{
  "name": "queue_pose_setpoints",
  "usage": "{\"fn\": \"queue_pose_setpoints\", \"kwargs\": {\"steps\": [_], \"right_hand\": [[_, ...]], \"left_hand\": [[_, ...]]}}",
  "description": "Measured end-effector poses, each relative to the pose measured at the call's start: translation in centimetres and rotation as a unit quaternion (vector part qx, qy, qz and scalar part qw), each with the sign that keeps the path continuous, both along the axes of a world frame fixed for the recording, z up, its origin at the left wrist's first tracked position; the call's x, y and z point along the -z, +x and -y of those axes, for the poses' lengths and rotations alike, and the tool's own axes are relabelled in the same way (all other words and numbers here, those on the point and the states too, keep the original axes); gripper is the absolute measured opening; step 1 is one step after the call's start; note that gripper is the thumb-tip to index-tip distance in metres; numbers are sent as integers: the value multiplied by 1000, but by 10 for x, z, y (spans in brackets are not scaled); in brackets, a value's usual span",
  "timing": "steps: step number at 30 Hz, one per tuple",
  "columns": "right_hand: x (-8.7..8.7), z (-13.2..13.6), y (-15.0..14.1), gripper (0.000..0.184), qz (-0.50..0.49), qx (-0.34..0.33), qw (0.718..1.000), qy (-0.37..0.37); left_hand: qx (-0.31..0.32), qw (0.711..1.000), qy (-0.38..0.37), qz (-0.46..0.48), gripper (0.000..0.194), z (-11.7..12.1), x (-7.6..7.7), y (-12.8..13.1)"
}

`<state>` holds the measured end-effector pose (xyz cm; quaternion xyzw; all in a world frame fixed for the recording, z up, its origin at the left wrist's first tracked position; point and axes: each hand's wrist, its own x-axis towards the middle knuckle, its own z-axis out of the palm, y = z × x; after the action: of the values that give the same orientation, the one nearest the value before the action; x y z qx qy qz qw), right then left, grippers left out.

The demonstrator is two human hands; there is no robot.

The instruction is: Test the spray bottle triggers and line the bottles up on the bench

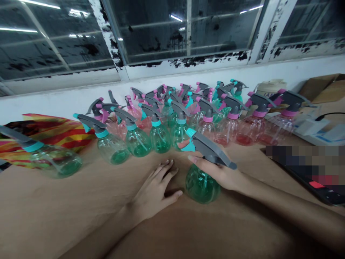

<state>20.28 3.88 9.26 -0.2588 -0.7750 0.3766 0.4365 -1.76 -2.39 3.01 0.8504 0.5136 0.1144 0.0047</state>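
Note:
My right hand (218,172) is wrapped round the neck of a green spray bottle (202,187), just under its grey head and turquoise nozzle. Flat on the wooden table (113,219), my left hand (159,189) rests with fingers stretched out and nothing in it. Behind both hands stand several more spray bottles in rows: those with turquoise collars, such as one green bottle (160,139), and those with pink collars, such as one pink bottle (246,133). Apart at the far left is another green spray bottle (58,162).
A red and yellow patterned cloth or bag (54,129) lies at the left rear. On the right are a dark device with a red key (316,184), a white box-like item with a cable (312,124), a cream container (272,86) and a cardboard box (323,88). A white wall with windows closes the back.

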Motion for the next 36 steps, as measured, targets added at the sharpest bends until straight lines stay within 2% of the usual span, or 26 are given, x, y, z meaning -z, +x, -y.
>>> {"fn": "queue_pose_setpoints", "kwargs": {"steps": [7,12,15,18,22,30,36], "right_hand": [[-8,2,-4,3,-18,11,999,50],[-9,3,-5,8,-16,13,998,51],[-9,3,-4,1,-26,6,999,38],[-8,4,-4,15,-24,5,1000,7],[-6,4,-3,21,-10,8,1000,-8],[-6,2,-2,23,-10,15,1000,7],[-7,2,-2,19,-3,14,1000,7]], "left_hand": [[-4,1000,-9,-9,61,1,-1,1],[-2,1000,2,-14,61,0,0,0],[-4,1000,0,-11,61,0,0,1],[-4,1000,-2,-10,61,1,-1,1],[0,1000,1,-10,61,1,-2,2],[0,1000,-1,-12,62,0,-1,2],[2,1000,1,-5,60,0,-3,2]]}}
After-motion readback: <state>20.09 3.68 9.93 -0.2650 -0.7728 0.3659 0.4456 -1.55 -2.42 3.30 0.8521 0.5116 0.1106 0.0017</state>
